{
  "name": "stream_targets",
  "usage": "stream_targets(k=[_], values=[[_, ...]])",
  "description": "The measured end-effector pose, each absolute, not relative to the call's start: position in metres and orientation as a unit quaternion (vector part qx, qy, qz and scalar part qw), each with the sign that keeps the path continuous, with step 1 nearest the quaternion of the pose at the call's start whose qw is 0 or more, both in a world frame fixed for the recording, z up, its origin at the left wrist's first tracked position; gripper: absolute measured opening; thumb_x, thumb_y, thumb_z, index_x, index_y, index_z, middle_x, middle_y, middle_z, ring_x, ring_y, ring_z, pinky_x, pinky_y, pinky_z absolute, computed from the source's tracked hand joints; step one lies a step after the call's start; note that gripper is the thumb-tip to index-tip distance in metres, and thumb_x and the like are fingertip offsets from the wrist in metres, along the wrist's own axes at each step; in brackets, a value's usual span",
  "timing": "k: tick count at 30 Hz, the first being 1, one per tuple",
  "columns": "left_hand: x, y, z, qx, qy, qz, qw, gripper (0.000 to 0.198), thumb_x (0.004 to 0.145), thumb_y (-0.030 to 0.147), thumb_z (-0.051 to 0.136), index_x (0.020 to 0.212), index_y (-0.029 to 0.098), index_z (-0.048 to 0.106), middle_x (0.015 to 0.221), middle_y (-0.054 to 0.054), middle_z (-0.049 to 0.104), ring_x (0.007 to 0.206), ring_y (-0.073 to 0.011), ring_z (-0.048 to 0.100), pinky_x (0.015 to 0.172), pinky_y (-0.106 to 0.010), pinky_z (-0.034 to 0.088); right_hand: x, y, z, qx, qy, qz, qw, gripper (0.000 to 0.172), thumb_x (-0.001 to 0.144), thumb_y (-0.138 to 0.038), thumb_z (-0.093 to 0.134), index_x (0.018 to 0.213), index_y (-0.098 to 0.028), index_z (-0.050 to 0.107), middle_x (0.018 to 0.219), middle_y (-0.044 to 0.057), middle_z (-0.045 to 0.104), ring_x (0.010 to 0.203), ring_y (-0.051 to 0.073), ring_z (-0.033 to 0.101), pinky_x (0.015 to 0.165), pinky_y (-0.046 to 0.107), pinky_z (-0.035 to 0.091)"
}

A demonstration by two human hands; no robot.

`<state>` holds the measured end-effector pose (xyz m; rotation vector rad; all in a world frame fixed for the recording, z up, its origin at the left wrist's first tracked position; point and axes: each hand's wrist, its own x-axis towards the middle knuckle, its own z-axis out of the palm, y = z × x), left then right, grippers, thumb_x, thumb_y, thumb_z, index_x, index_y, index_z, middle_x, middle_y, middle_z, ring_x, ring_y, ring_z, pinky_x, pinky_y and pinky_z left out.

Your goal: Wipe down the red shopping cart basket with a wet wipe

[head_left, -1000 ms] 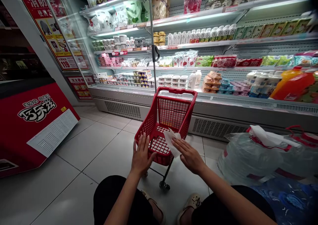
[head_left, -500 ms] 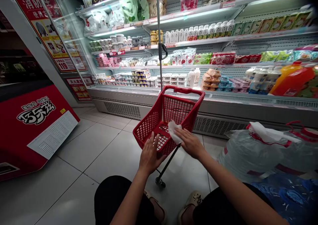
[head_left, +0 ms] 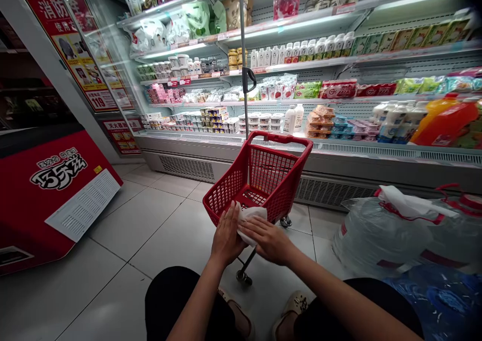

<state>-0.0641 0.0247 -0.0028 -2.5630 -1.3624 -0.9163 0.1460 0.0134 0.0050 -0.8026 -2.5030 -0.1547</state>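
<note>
A red plastic shopping cart [head_left: 286,185] stands in front of me, its lattice basket open at the top. With my right hand [head_left: 265,238] I press a white wipe [head_left: 251,213] against the near end of the basket, fingers laid over it. My left hand [head_left: 226,235] rests beside it at the near left corner of the basket, fingers stretched out and flat. The wipe reaches across to the left fingers and partly hides the basket's near wall. My palms face away, so their contact with the cart is hidden.
Behind the cart runs a refrigerated shelf unit [head_left: 339,162] stocked with bottles, cups and packs. A red freezer chest [head_left: 26,220] stands at the left. Large water bottles [head_left: 380,235] in plastic wrap sit close on my right. My knees flank the cart's near wheel [head_left: 244,277].
My right hand has moved left and down with the wipe, from the basket's right side to its near end, alongside my left hand. The left hand has hardly moved.
</note>
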Motion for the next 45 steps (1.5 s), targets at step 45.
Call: stream_targets(k=[45], values=[[-0.081, 0.029, 0.009, -0.766, -0.565, -0.282, 0.120, 0.097, 0.094, 0.041, 0.060, 0.168, 0.017, 0.002, 0.173, -0.016, 0.019, 0.156, -0.0383, 0.029, 0.123, -0.057, 0.034, 0.161, 0.009, 0.015, -0.471, -0.811, -0.138, 0.317, 0.084, 0.090, -0.011, 0.043, 0.168, -0.023, 0.015, 0.167, 0.003, 0.037, 0.155, 0.026, 0.033, 0.130, 0.051, 0.022]])
